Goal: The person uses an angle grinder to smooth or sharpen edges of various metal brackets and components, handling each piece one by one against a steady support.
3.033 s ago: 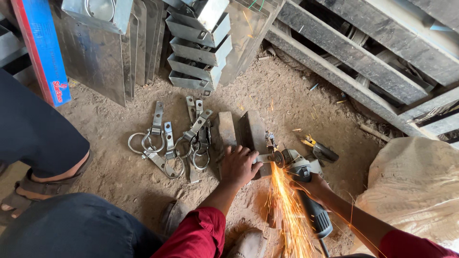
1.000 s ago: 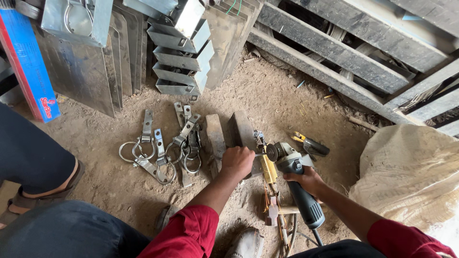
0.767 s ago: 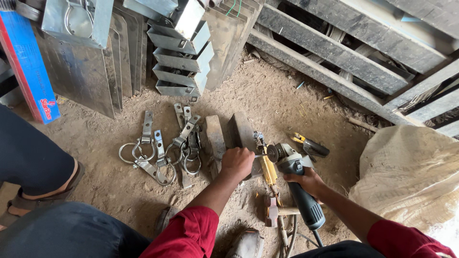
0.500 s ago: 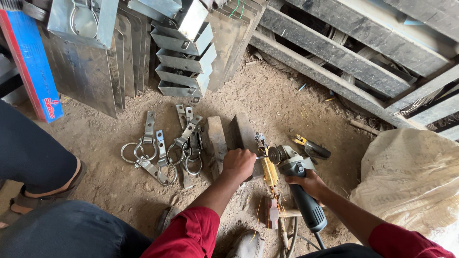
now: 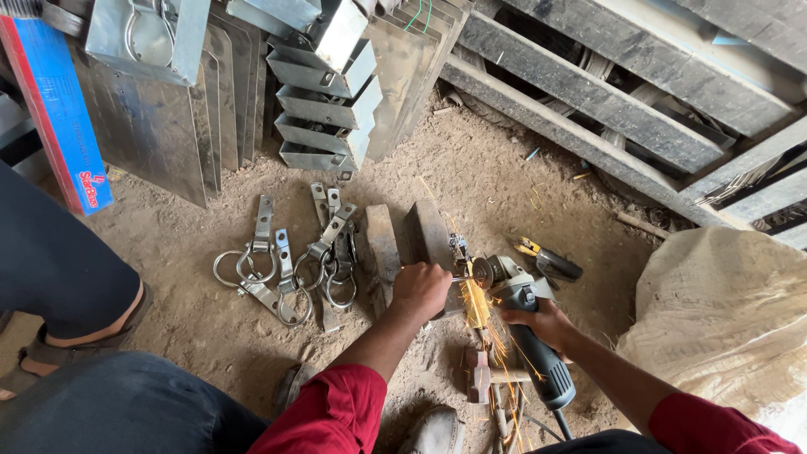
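My left hand [image 5: 420, 290] presses a small metal piece [image 5: 458, 250] against the grey blocks [image 5: 427, 234] on the dirt floor. An angle grinder [image 5: 538, 357] is gripped at its dark body by my right hand [image 5: 545, 324]. Its disc [image 5: 482, 273] touches the metal piece just right of my left fingers. Orange sparks [image 5: 479, 307] spray down toward me from the contact point. Both sleeves are red. The part of the piece under my fingers is hidden.
A pile of metal strap-and-ring clasps [image 5: 286, 269] lies left of the blocks. Steel sheets [image 5: 160, 126] and folded brackets [image 5: 324, 101] lean behind, beside a blue board [image 5: 59, 118]. A yellow-handled tool [image 5: 546, 261], a sack [image 5: 723, 319], wooden slats [image 5: 605, 92] and another person's leg [image 5: 50, 277] surround me.
Heavy sparks flew three seconds ago, then stopped while the grinder sat beside the piece. Now the disc is back on the piece and sparks fly again.
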